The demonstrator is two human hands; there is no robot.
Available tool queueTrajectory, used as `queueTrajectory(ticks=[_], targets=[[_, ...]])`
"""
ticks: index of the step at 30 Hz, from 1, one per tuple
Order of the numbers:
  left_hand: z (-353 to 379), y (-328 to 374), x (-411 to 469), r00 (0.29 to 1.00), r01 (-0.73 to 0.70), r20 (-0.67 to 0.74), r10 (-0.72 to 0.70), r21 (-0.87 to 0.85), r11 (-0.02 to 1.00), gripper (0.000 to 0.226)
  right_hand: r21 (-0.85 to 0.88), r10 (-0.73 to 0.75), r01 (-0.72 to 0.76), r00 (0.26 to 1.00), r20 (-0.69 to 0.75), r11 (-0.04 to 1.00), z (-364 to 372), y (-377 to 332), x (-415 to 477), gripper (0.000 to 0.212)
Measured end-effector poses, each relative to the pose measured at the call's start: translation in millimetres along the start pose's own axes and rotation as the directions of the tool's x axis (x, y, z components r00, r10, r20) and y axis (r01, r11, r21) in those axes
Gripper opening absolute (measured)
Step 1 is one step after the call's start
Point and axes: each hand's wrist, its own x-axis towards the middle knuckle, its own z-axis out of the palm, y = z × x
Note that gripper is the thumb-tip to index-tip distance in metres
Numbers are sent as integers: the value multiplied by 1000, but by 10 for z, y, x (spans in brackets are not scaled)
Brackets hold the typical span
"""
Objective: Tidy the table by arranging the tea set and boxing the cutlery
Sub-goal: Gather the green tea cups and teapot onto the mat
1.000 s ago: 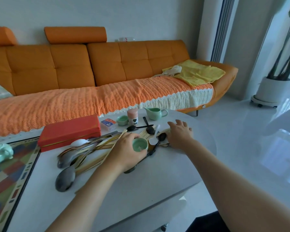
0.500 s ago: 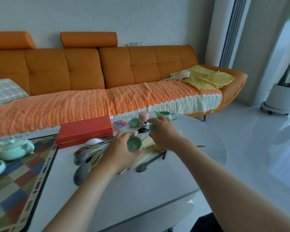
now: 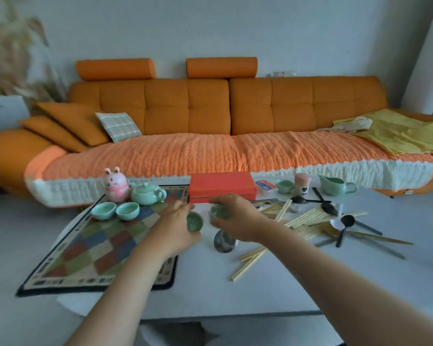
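Note:
My left hand (image 3: 176, 227) grips a small green teacup (image 3: 194, 222) just right of the patchwork mat (image 3: 90, 248). My right hand (image 3: 238, 217) holds a second green teacup (image 3: 219, 212) beside it, in front of the closed red box (image 3: 221, 186). Two more teacups (image 3: 115, 210) and a green teapot (image 3: 147, 193) stand on the mat's far end. Another cup (image 3: 284, 186) and a green pitcher (image 3: 335, 186) sit at the far right. Chopsticks (image 3: 300, 218), black spoons (image 3: 345, 222) and a large metal spoon (image 3: 224, 242) lie scattered on the white table (image 3: 285, 290).
A pink rabbit figure (image 3: 116, 184) stands behind the teapot. A pink-lidded jar (image 3: 301, 183) and a small card (image 3: 265, 184) sit near the far cup. An orange sofa (image 3: 210, 116) runs along the far side of the table.
Both hands have carried their teacups leftward from the cutlery pile to the mat's right edge. My view has swung left, so the mat, teapot and rabbit figure now show.

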Motion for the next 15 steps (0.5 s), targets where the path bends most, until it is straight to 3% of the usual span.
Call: queueTrajectory(ticks=[5,15], targets=[[-258,-522,-246,997,79,-1,-79,23,997,65,-5,-47,48,994,97,999,435,-413,171,54],[-502,-1278,-494,976,219,-14,-219,-7,976,24,53,-68,59,979,193,997,1138,-950,397,57]])
